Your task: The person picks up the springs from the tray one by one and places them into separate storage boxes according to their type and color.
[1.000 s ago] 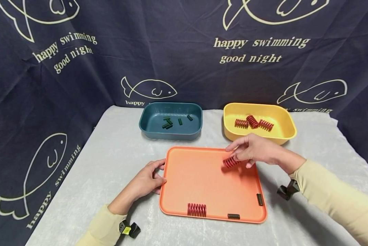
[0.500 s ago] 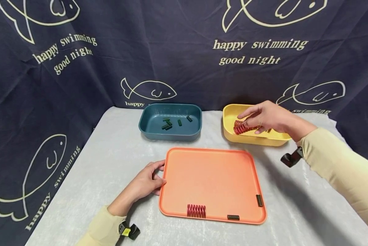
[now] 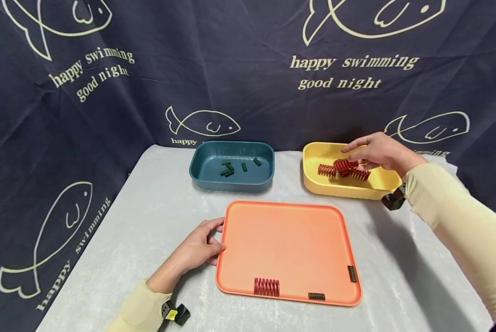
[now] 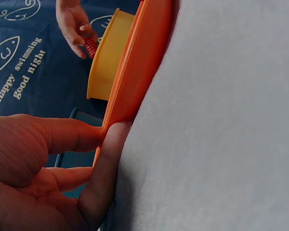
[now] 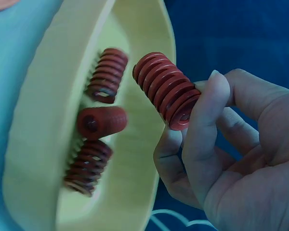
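In the head view my right hand [image 3: 382, 150] is over the yellow bin [image 3: 335, 190], pinching a red coil spring [image 5: 166, 89] between thumb and fingers. The right wrist view shows that spring tilted, above other red springs [image 5: 108, 74] lying in the bin. At the left side of the orange tray [image 3: 285, 244], my left hand [image 3: 200, 244] grips the rim, thumb and fingers against it in the left wrist view. On the tray, a larger-looking red spring [image 3: 266, 287] and a small dark spring [image 3: 316, 296] lie along the near edge. Another dark spring [image 3: 351, 274] lies along the right edge.
A blue bin [image 3: 231, 185] with several small green springs [image 3: 227, 168] stands at the back, left of the yellow one. Pale cloth [image 3: 165, 184] covers the table. A dark blue curtain [image 3: 252, 83] with fish drawings hangs close behind both bins.
My right hand has carried the red spring from over the tray's far right part, back and to the right, to above the yellow bin. The left hand has stayed at the tray's rim.
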Available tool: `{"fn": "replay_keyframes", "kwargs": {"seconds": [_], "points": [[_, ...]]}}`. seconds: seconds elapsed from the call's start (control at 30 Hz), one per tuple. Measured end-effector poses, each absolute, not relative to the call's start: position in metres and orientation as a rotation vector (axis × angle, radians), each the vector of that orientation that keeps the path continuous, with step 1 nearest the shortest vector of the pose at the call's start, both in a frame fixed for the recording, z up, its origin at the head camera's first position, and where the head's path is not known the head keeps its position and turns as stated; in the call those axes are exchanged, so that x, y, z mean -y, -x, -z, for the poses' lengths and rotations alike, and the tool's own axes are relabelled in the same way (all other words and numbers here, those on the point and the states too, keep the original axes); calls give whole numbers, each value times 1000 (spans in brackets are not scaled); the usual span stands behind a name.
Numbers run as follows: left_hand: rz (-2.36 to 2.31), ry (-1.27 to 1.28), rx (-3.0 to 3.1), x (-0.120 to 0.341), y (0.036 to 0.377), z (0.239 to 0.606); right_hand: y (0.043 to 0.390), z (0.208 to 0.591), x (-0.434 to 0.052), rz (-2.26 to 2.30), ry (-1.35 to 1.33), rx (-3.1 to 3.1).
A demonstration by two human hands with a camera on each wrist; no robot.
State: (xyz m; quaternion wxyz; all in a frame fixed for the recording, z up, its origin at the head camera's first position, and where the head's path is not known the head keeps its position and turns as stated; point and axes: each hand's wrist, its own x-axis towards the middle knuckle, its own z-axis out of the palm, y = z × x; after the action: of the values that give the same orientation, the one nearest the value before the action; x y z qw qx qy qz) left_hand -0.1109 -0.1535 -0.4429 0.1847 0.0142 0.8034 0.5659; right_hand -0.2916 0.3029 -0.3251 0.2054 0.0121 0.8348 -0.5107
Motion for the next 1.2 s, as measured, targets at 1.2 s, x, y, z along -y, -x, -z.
{"fn": "replay_keyframes", "kwargs": {"seconds": [1.2], "points": [[-1597,-52,-2273,153,113,445,297,392,-344,1394,139,-2198]]}}
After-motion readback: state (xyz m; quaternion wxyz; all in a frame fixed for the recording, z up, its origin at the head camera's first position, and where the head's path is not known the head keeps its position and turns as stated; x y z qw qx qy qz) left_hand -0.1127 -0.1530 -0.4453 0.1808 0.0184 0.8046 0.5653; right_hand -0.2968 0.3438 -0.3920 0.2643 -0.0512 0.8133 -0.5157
